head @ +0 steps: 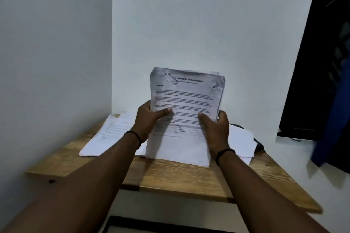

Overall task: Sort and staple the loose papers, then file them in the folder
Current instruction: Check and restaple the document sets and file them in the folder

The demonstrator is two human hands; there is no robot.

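A stack of printed papers (186,98) stands upright on its bottom edge on the wooden table (180,178), its top corners crumpled. My left hand (151,119) grips the stack's left edge, thumb across the front page. My right hand (216,128) grips its right edge, thumb on the front. More loose printed sheets (109,134) lie flat on the table to the left. White sheets (241,142) lie to the right, over a dark object (258,144) that may be the folder; only its edge shows. No stapler is visible.
The small table sits in a corner between white walls (56,43). A dark doorway or cabinet (318,62) with blue cloth (331,128) hanging stands at the right. A dark-framed item (132,225) lies below the table's front edge.
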